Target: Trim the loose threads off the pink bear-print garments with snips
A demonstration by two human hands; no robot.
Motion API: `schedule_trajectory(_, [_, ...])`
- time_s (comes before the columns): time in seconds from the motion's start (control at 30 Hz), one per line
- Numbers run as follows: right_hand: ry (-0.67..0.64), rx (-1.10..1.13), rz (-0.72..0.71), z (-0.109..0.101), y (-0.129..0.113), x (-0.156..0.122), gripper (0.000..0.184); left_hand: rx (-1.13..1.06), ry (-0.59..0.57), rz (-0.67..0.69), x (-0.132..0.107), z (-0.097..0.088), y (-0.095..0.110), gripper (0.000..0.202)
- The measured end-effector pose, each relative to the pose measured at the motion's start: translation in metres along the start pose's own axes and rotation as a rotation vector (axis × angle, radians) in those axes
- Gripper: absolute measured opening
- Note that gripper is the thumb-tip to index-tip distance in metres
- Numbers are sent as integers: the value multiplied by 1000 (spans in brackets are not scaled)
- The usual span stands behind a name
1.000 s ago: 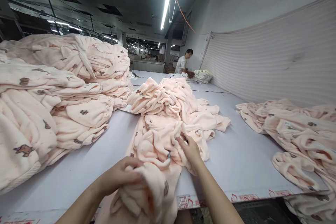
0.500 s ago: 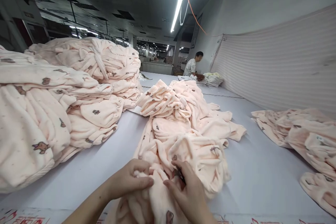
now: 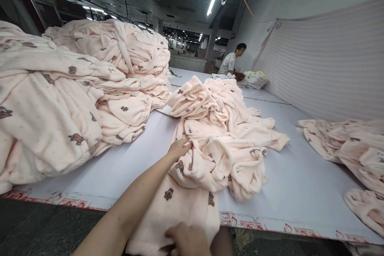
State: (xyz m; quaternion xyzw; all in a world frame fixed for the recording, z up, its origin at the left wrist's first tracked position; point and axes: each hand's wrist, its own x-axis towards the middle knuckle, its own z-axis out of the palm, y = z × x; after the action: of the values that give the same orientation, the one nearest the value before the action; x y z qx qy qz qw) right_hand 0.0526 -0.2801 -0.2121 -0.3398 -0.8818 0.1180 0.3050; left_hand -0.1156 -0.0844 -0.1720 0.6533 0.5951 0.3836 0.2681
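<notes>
Across the pale surface (image 3: 288, 192) and over its near edge, the pink garment (image 3: 187, 204) is laid lengthwise, near to far. Its bunched middle is pinched by the left hand (image 3: 179, 150); its nearer panel is overlapped by the blurred right hand (image 3: 189, 238), whose grip cannot be told. Compared with the earlier frame, the hands are parted.

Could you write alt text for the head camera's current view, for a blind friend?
A person's left hand touches bunched pale-pink printed fabric on a pale table, while the right hand, blurred, is lower down, over the fabric's near part. A large heap of similar fabric rises at left; a co-worker is farther back.
</notes>
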Motion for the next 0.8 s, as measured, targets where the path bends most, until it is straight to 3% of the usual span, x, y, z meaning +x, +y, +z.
schedule_trajectory(0.07, [-19, -60, -65, 25, -15, -5, 25, -19, -19, -15, -11, -13, -2, 25])
schedule_trajectory(0.13, [-20, -109, -112, 31, -16, 1, 20, -34, 31, -13, -30, -33, -3, 26])
schedule_trajectory(0.23, [-28, 80, 36, 8, -4, 23, 21, -7, 223, -20, -82, -66, 2, 28])
schedule_trajectory(0.3, [-6, 252, 191, -16, 6, 36, 20, 42, 374, -62, -133, -74, 7, 23])
schedule_trajectory(0.37, [31, 300, 266, -35, 15, 44, 12, 89, 436, -101, -186, -64, 10, 17])
schedule_trajectory(0.43, [54, 271, 289, -45, 22, 47, 10, 149, 313, -79, -227, -39, 12, 16])
schedule_trajectory(0.47, [57, 253, 298, -49, 25, 47, 10, 167, 275, -35, -240, -25, 13, 26])
schedule_trajectory(0.53, [51, 197, 308, -55, 30, 46, 12, 169, 289, 11, -252, 0, 14, 25])
schedule_trajectory(0.6, [35, 124, 311, -64, 34, 44, 20, 148, 350, 50, -249, 14, 17, 18])
schedule_trajectory(0.8, [-131, 97, 269, -95, 15, 40, 24, 201, 428, 251, -231, 10, 28, 24])
